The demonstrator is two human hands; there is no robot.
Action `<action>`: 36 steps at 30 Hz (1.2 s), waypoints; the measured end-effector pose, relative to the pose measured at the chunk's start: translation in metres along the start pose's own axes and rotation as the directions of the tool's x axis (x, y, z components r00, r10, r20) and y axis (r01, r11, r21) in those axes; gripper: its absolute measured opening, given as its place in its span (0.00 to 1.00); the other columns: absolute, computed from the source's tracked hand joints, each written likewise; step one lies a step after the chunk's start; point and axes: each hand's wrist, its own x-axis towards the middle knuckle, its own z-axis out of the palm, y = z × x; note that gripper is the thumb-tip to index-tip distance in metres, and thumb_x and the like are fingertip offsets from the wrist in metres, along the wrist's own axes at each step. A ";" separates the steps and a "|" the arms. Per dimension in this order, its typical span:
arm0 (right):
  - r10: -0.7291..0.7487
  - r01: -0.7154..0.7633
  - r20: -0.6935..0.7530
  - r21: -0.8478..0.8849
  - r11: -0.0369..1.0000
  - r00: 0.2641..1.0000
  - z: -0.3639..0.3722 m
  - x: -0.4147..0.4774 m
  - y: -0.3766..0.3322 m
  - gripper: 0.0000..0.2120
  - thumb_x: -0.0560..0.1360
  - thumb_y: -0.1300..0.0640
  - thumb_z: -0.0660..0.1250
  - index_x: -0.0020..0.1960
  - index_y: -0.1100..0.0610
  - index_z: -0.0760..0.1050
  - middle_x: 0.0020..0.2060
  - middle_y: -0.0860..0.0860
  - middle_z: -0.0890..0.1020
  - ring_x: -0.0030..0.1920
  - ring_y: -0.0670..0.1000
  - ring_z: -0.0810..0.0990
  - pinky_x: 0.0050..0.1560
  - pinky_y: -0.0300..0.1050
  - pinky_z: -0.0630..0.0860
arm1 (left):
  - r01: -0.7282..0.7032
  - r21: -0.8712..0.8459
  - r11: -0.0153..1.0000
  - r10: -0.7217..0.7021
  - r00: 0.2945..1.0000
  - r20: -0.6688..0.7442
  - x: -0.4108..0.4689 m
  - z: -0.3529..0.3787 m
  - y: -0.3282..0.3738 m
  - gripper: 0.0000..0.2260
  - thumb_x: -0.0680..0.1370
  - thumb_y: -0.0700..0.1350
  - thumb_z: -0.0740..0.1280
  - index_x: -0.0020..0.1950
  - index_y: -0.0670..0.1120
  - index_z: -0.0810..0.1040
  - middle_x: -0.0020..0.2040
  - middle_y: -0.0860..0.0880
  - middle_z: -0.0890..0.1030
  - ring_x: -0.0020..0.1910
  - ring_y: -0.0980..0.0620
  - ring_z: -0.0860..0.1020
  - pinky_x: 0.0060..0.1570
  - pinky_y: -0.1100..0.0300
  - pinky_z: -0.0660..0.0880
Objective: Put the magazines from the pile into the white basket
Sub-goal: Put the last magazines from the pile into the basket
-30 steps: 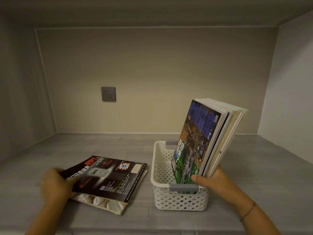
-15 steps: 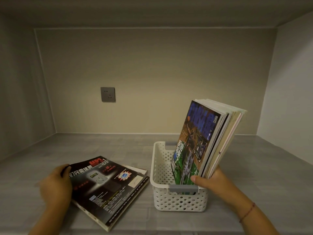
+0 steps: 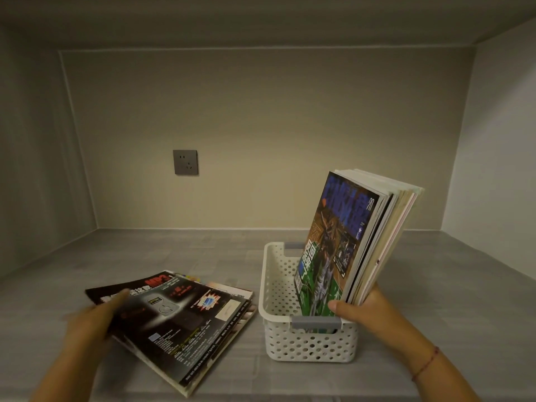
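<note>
A grey wood-grain bench (image 3: 174,250) fills the lower half of the frame, closed in by a plain beige back wall (image 3: 261,126) and pale side walls.

At right of centre, a thick bundle of upright magazines (image 3: 348,242), its front cover blue and green, stands in the basket with its tops leaning toward the right of the frame.

At lower left, the pile (image 3: 232,294) lies on the bench just beside the basket. Its top item is a black-covered glossy magazine (image 3: 179,317), set askew over a paler one whose edges show at the upper right.

The white perforated plastic basket (image 3: 307,343) with grey handle grips sits at lower centre-right.

The right hand (image 3: 368,311) clasps the bundle's lower near corner, thumb on the front cover and fingers behind.

The left hand (image 3: 95,317), blurred, grips the black magazine's left edge with the thumb laid on the cover.

A grey square wall socket (image 3: 185,162) is on the back wall, left of centre.

A thin red cord bracelet (image 3: 426,364) circles the right wrist.
</note>
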 end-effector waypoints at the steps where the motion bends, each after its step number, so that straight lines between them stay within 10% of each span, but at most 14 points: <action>1: 0.000 0.000 0.000 -0.003 1.000 1.000 0.000 -0.001 -0.002 0.46 0.52 0.42 0.77 0.63 0.48 0.59 0.51 0.39 0.74 0.49 0.37 0.74 0.39 0.24 0.71 | 0.008 0.012 1.000 -0.009 0.994 0.107 -0.004 0.004 0.001 0.13 0.74 0.44 0.70 0.48 0.35 0.73 0.45 0.34 0.78 0.38 0.40 0.76 0.41 0.50 0.75; 9: 0.005 -0.005 0.000 -0.011 1.000 1.000 -0.002 0.002 0.004 0.56 0.44 0.34 0.76 0.67 0.51 0.60 0.54 0.42 0.76 0.53 0.39 0.75 0.43 0.25 0.73 | -0.245 -0.194 0.950 0.283 0.938 0.202 -0.045 0.028 0.034 0.13 0.79 0.41 0.63 0.62 0.39 0.71 0.48 0.41 0.77 0.41 0.47 0.76 0.37 0.56 0.72; 18: 0.026 -0.026 0.008 0.001 1.000 1.000 -0.003 0.004 0.008 0.36 0.66 0.59 0.73 0.66 0.50 0.57 0.53 0.40 0.73 0.54 0.39 0.73 0.42 0.24 0.72 | -0.750 -0.320 0.579 0.810 0.575 0.115 -0.156 0.079 0.121 0.07 0.78 0.42 0.64 0.42 0.53 0.74 0.39 0.53 0.80 0.35 0.58 0.80 0.29 0.66 0.77; 27: -0.001 0.001 -0.002 -0.025 1.000 1.000 -0.006 0.003 0.008 0.61 0.42 0.30 0.73 0.69 0.52 0.58 0.56 0.44 0.75 0.56 0.40 0.74 0.45 0.24 0.72 | -0.848 -0.064 0.526 0.766 0.440 0.469 -0.200 0.162 0.089 0.05 0.80 0.42 0.62 0.48 0.48 0.76 0.40 0.50 0.81 0.39 0.52 0.82 0.40 0.54 0.81; 36: -0.139 0.136 0.082 0.046 0.990 0.987 -0.005 0.000 0.000 0.42 0.63 0.58 0.75 0.70 0.50 0.56 0.61 0.44 0.73 0.58 0.35 0.75 0.50 0.28 0.73 | -0.798 -0.106 0.593 0.535 0.292 0.793 -0.193 0.179 0.028 0.22 0.76 0.62 0.60 0.63 0.51 0.75 0.51 0.53 0.82 0.45 0.55 0.82 0.44 0.58 0.81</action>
